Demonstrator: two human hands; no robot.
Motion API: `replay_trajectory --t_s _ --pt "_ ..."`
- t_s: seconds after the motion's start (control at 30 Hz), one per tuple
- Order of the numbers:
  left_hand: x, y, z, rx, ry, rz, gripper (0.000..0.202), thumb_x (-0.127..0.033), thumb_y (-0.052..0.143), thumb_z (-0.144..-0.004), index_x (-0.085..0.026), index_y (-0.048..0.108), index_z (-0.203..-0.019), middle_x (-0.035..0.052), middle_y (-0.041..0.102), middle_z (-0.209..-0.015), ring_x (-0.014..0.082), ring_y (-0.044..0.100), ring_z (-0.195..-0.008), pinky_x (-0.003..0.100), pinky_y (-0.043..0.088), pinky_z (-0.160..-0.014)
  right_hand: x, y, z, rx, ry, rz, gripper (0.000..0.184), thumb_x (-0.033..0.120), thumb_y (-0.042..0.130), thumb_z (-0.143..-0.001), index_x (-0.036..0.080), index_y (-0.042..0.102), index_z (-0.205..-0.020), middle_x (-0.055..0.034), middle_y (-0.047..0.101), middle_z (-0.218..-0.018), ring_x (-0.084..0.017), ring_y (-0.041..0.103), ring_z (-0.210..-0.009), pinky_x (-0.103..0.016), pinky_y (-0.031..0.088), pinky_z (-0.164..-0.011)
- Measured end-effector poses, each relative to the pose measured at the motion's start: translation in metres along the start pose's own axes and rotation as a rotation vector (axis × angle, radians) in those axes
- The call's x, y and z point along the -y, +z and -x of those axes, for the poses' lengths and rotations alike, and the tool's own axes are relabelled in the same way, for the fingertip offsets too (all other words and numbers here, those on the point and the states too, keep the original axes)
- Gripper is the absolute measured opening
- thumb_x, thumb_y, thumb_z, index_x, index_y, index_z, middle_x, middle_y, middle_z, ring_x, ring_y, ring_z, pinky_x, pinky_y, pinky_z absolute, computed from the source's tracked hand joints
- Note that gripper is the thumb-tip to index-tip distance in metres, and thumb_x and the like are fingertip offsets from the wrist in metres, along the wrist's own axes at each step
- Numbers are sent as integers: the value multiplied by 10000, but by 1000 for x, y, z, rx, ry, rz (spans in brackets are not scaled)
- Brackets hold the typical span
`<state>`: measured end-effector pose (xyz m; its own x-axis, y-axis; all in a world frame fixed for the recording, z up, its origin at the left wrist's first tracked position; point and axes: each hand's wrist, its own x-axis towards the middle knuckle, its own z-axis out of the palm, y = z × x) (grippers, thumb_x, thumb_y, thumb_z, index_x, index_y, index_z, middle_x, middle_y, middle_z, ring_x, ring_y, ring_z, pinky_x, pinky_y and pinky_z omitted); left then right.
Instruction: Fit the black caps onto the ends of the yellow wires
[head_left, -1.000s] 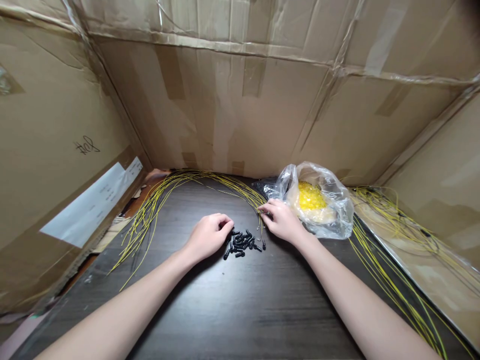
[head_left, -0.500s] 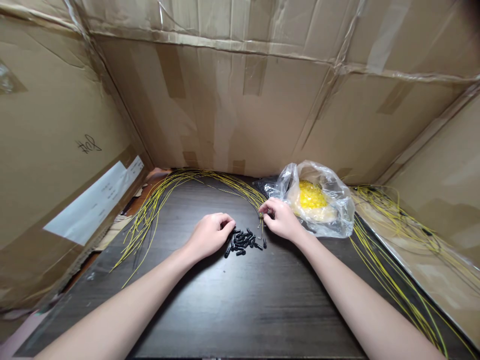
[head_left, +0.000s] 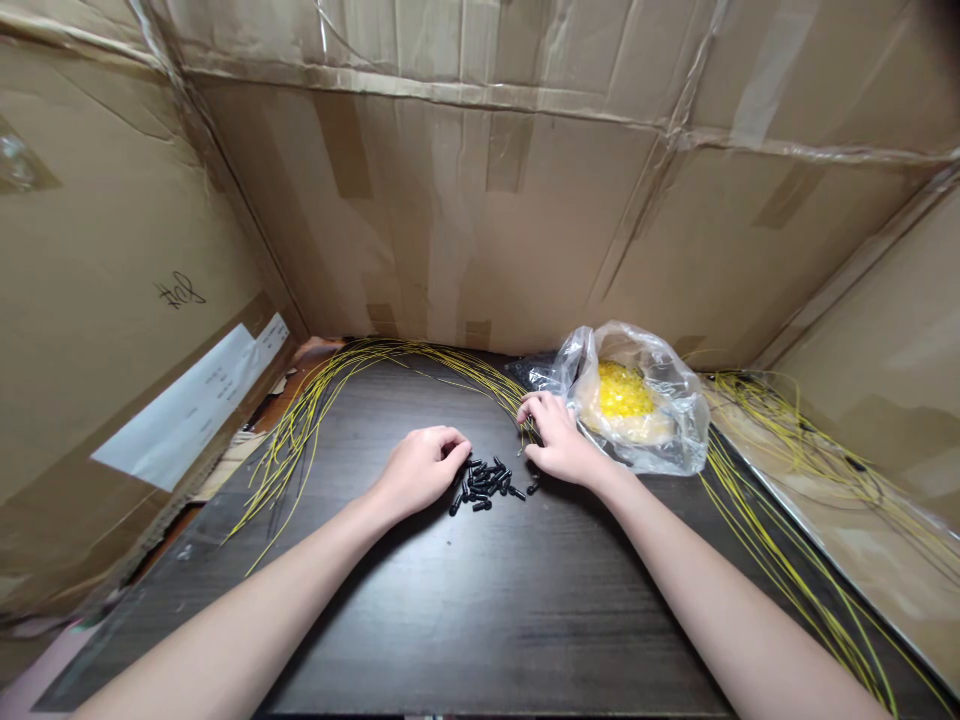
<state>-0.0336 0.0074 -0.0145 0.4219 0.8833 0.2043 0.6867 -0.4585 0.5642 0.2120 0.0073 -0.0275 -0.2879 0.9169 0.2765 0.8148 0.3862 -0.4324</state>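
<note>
My left hand [head_left: 418, 468] rests on the dark table, fingers curled at the left edge of a small pile of black caps [head_left: 487, 481]; what its fingertips hold is hidden. My right hand [head_left: 556, 440] lies just right of the pile, fingertips pinched on the ends of a bundle of thin yellow wires [head_left: 322, 395] that arcs across the back of the table to the left.
A clear plastic bag [head_left: 637, 400] with yellow pieces sits right of my right hand. More yellow wires [head_left: 780, 520] lie along the right side. Cardboard walls [head_left: 480, 220] enclose the dark wooden table [head_left: 480, 600] on three sides.
My right hand has shifted slightly back along the wire ends, its fingers regripping them. My left hand has stayed at the pile of caps.
</note>
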Motion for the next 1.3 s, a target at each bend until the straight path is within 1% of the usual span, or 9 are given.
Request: replay_trajectory --t_s 0.2,0.33,0.57,0.77,0.87,0.97,1.1,1.2,1.3 --pt "0 0 0 -4 -1 2 302 -375 488 -912 -212 724 -819 46 726 -844 201 611 -736 287 406 -647 -10 4 -2 -60 -39 46 243 53 515 -645 202 531 -836 -83 505 -1157 -266 425 -1101 -432 368 -960" --pt "1 1 0 -8 4 8 303 -374 492 -910 -208 727 -815 48 726 -839 198 609 -730 286 407 -649 -9 4 -1 -65 -44 90 160 66 528 -687 194 590 -759 -89 524 -1190 -283 420 -1167 -463 356 -968" --pt "0 1 0 -4 3 1 304 -374 482 -916 -212 718 -813 42 725 -835 196 607 -727 283 400 -645 -2 2 -1 -107 5 147 67 154 580 -746 200 629 -740 -89 581 -1131 -288 453 -1103 -456 368 -937" --pt "-1 0 0 1 0 2 302 -376 482 -917 -216 717 -814 36 722 -829 197 604 -729 284 397 -647 1 2 -2 -120 46 155 82 129 584 -732 201 625 -729 -84 596 -1028 -274 474 -1019 -424 388 -883" --pt "0 0 0 2 5 5 297 -371 485 -917 -216 717 -814 34 716 -819 197 599 -725 288 399 -647 4 6 -2 -130 45 162 103 226 602 -803 201 625 -706 -94 596 -1018 -281 473 -1020 -449 381 -899" --pt "2 1 -1 1 9 11 293 -364 486 -921 -213 719 -827 39 706 -830 197 594 -733 293 406 -659 8 12 -1 -169 88 182 269 424 625 -841 198 609 -695 -106 580 -977 -297 467 -1004 -488 377 -900" --pt "5 4 -3 -45 6 26 275 -345 491 -924 -199 723 -901 55 661 -879 204 598 -802 319 449 -754 8 19 0 -202 175 193 295 472 666 -805 194 616 -719 -120 557 -1015 -315 451 -1023 -497 389 -867" --pt "9 10 -7 -104 28 10 264 -327 511 -917 -192 701 -1042 82 618 -1022 235 580 -1003 370 450 -926 9 21 1 -219 226 206 252 433 677 -795 192 647 -731 -143 547 -1071 -345 439 -1052 -521 385 -849" --pt "16 16 -16 -127 103 -80 322 -326 514 -920 -169 645 -1168 131 556 -1222 271 497 -1198 420 392 -1058 12 21 3 -247 243 215 207 385 681 -794 193 671 -719 -157 557 -1054 -357 448 -1039 -528 387 -829"
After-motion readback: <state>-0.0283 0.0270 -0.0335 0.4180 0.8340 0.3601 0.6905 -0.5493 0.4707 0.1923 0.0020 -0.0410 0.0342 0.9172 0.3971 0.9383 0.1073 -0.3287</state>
